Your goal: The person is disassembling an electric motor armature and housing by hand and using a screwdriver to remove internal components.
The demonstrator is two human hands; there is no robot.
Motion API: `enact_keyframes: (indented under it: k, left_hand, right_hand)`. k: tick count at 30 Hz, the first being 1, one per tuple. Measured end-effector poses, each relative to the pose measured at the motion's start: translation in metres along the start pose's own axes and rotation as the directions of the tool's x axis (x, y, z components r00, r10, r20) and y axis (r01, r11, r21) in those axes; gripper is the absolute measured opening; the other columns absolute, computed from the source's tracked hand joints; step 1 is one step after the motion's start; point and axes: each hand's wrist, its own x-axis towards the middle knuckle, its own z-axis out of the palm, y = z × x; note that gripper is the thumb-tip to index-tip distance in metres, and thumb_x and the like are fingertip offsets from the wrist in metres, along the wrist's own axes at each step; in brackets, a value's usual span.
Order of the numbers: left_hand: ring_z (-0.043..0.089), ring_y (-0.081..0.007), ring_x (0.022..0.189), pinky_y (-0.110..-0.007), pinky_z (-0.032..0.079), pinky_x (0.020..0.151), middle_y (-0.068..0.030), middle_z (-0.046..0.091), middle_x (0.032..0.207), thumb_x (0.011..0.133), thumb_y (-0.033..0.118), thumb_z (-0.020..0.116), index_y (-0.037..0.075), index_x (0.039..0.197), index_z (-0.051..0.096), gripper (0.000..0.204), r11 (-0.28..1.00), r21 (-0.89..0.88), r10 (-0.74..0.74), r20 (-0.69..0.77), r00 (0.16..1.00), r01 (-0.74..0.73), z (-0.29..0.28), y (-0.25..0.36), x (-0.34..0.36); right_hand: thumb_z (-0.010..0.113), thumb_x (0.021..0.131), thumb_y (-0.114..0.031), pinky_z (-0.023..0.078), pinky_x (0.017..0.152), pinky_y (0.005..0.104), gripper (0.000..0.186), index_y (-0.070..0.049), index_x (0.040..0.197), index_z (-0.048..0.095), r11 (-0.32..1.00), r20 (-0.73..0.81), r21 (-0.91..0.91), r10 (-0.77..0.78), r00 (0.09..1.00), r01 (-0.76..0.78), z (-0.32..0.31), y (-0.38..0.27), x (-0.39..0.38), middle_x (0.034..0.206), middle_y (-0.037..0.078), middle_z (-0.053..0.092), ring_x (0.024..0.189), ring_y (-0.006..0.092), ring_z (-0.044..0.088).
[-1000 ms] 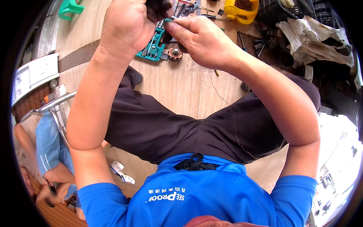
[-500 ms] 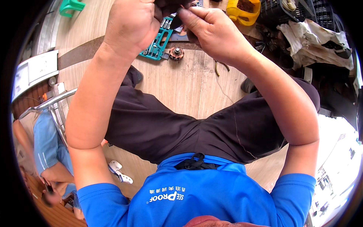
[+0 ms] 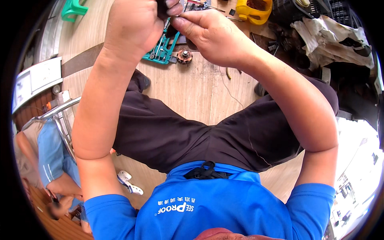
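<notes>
At the top edge, my left hand (image 3: 136, 26) has its fingers curled around a dark object (image 3: 161, 9), whose kind I cannot make out. Against it, my right hand (image 3: 212, 36) is closed in a pinch, thumb and forefinger meeting close to the left fingertips. What sits in that pinch is too small to name. A thin wire (image 3: 232, 95) shows below the right hand and runs across my right thigh. Below the hands, a copper-wound rotor (image 3: 184, 57) stands on the floor beside a teal tool case (image 3: 159, 60), partly covered by my left hand.
Curved handles, perhaps of pliers (image 3: 228, 73), lie under my right wrist. A yellow cut-open jug (image 3: 247, 17), a dark crate (image 3: 338, 14) and a pale stained cloth (image 3: 332, 42) are at the upper right. A green stool (image 3: 74, 10) is at the upper left. Another person (image 3: 54, 148) sits at the left.
Both hands have shifted slightly left and down, still together. My right hand now covers more of the curved handles, and more of the left fingertips shows.
</notes>
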Motion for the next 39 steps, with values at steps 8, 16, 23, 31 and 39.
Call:
enact_keyframes:
  k: [8, 16, 23, 31, 39]
  left_hand:
    - [0.067, -0.0198, 0.078, -0.032, 0.056, 0.074, -0.0106, 0.069, 0.09, 0.099, 0.014, 0.052, 0.001, 0.102, 0.063, 0.017, 0.999, 0.032, 0.039, 0.013, 0.999, -0.039, -0.009, -0.011, -0.001]
    - [0.064, -0.0193, 0.07, -0.032, 0.054, 0.067, -0.0096, 0.065, 0.081, 0.099, 0.016, 0.053, 0.0, 0.101, 0.062, 0.019, 0.999, 0.019, 0.029, 0.039, 0.999, -0.03, -0.009, -0.008, -0.002]
    - [0.059, -0.0175, 0.064, -0.031, 0.05, 0.062, -0.0076, 0.062, 0.076, 0.1, 0.019, 0.052, 0.001, 0.102, 0.062, 0.021, 0.998, -0.055, -0.004, 0.069, 0.998, 0.008, -0.003, 0.007, -0.004]
    - [0.049, -0.0153, 0.058, -0.031, 0.045, 0.059, -0.002, 0.052, 0.067, 0.102, 0.022, 0.049, 0.003, 0.105, 0.06, 0.023, 0.997, -0.025, 0.065, -0.117, 0.991, -0.068, 0.008, -0.012, -0.003]
    - [0.036, -0.01, 0.05, -0.026, 0.035, 0.051, 0.0026, 0.038, 0.058, 0.103, 0.022, 0.045, 0.007, 0.1, 0.059, 0.021, 0.999, -0.04, -0.012, 0.029, 1.0, 0.013, -0.005, 0.002, -0.003]
  right_hand:
    - [0.051, 0.103, -0.028, 0.039, 0.057, 0.0206, 0.032, 0.001, 0.101, 0.064, 0.946, 0.035, 0.183, 0.265, 0.964, -0.267, -0.01, -0.005, -0.009, 0.072, -0.005, 0.054, 0.066, 0.0012, 0.044]
    - [0.053, 0.1, -0.029, 0.043, 0.051, 0.0293, 0.034, 0.001, 0.095, 0.068, 0.955, 0.113, 0.109, 0.264, 0.958, -0.276, -0.011, -0.008, -0.011, 0.057, 0.001, 0.055, 0.054, 0.0077, 0.053]
    - [0.051, 0.102, -0.03, 0.032, 0.05, 0.0179, 0.03, -0.004, 0.105, 0.065, 0.965, -0.006, 0.232, 0.131, 0.991, -0.126, -0.001, 0.005, -0.01, 0.067, -0.007, 0.049, 0.059, -0.0006, 0.041]
    - [0.049, 0.102, -0.016, 0.04, 0.058, 0.0242, 0.025, 0.004, 0.098, 0.064, 0.926, 0.149, 0.306, 0.184, 0.972, -0.223, -0.017, -0.007, -0.006, 0.073, -0.003, 0.058, 0.064, 0.005, 0.047]
    - [0.053, 0.101, -0.029, 0.032, 0.05, 0.0178, 0.029, -0.004, 0.107, 0.067, 0.929, 0.198, 0.178, 0.29, 0.936, -0.325, -0.019, -0.012, -0.013, 0.067, -0.007, 0.049, 0.058, -0.0003, 0.04]
